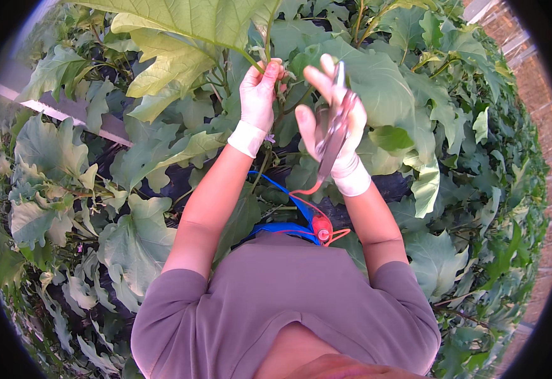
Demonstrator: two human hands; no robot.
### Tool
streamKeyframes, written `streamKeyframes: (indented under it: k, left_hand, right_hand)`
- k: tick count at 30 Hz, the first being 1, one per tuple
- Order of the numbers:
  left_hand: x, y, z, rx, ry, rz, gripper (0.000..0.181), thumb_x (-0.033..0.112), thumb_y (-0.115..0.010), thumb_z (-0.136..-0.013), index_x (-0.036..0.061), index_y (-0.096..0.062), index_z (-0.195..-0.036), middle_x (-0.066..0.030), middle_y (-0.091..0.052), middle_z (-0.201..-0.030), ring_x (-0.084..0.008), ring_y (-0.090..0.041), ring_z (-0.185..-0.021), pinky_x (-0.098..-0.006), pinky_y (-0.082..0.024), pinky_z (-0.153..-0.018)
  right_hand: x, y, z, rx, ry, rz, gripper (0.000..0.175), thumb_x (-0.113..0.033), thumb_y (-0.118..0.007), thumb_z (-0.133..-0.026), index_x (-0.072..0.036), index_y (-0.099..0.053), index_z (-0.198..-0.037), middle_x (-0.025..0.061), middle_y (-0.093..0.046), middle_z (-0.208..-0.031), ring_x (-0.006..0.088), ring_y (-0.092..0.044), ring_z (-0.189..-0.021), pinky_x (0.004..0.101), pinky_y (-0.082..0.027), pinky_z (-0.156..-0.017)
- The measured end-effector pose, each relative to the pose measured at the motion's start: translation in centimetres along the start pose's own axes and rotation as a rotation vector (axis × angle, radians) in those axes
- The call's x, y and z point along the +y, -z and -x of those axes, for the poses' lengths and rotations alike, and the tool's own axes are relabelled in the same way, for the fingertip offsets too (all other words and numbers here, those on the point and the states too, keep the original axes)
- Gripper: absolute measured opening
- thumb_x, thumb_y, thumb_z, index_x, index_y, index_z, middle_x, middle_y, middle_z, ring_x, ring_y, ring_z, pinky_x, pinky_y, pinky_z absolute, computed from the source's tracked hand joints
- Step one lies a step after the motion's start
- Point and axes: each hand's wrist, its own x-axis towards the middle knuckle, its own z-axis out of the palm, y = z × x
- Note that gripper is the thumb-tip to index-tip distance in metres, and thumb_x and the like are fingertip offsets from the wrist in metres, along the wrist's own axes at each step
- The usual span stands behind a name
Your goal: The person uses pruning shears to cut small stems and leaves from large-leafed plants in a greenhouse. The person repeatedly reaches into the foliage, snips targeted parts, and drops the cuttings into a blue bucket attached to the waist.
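My left hand (pixel 260 92), in a thin whitish glove, pinches a plant stem or leaf stalk (pixel 252 61) below a large pale green lobed leaf (pixel 181 23). To its right, my gloved right hand (pixel 337 113) carries metal hand pruners (pixel 335 132) in the palm; motion blurs them and their blades, which point up. Thumb and fingers of this hand are spread. A red coiled cord (pixel 309 190) runs from the pruner handles down to a red cylinder (pixel 322 227) at my waist, beside a blue strap (pixel 302 208). A small purple flower (pixel 269 138) shows between my wrists.
Dense, broad-leaved plants, apparently eggplants (pixel 138 237), surround me on both sides. Dark sheeting (pixel 392 187) shows beneath the leaves. A pale rail or edge (pixel 63 113) crosses the left side. Brownish ground with pale bars (pixel 536 94) lies at the far right.
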Motion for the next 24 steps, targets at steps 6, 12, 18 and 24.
streamKeyframes:
  k: [6,12,18,24]
  left_hand:
    - [-0.8,-1.0,-2.2,-0.050,0.051,0.166,0.024,0.024,-0.070,-0.097,0.0049,-0.064,-0.110,-0.0051,-0.068,-0.099,-0.0177,-0.065,-0.092,-0.0351,-0.053,-0.094]
    - [-1.0,-1.1,-1.9,-0.220,0.161,0.097,0.026,0.020,-0.062,-0.102,0.0062,-0.059,-0.123,-0.0039,-0.068,-0.109,-0.0158,-0.067,-0.098,-0.0334,-0.056,-0.088]
    - [-0.2,-1.1,-1.1,-0.200,0.145,0.002,0.040,0.018,-0.065,-0.100,0.0011,-0.052,-0.134,-0.0081,-0.065,-0.121,-0.0189,-0.063,-0.113,-0.0366,-0.052,-0.097]
    - [0.3,-1.6,-0.6,-0.196,0.134,-0.003,0.040,0.019,-0.063,-0.101,0.0025,-0.053,-0.136,-0.0089,-0.064,-0.124,-0.0200,-0.061,-0.119,-0.0397,-0.051,-0.101]
  right_hand:
    - [4.6,2.8,-0.6,-0.026,-0.400,0.167,0.066,0.003,-0.073,-0.085,-0.003,-0.039,-0.141,0.0142,-0.069,-0.120,0.0223,-0.069,-0.111,0.0324,-0.054,-0.093]
    - [9.5,2.3,1.2,-0.334,0.034,0.450,0.069,0.001,-0.079,-0.071,-0.008,-0.053,-0.134,-0.0009,-0.072,-0.096,0.0200,-0.071,-0.097,0.0473,-0.044,-0.109]
    - [10.9,3.7,1.8,-0.471,0.049,0.518,0.056,-0.005,-0.076,-0.076,-0.011,-0.057,-0.128,-0.0015,-0.072,-0.096,0.0192,-0.068,-0.098,0.0471,-0.037,-0.113]
    - [10.3,2.8,2.4,-0.395,0.084,0.569,0.059,-0.010,-0.079,-0.073,-0.011,-0.059,-0.129,0.0016,-0.071,-0.099,0.0213,-0.065,-0.098,0.0479,-0.036,-0.114]
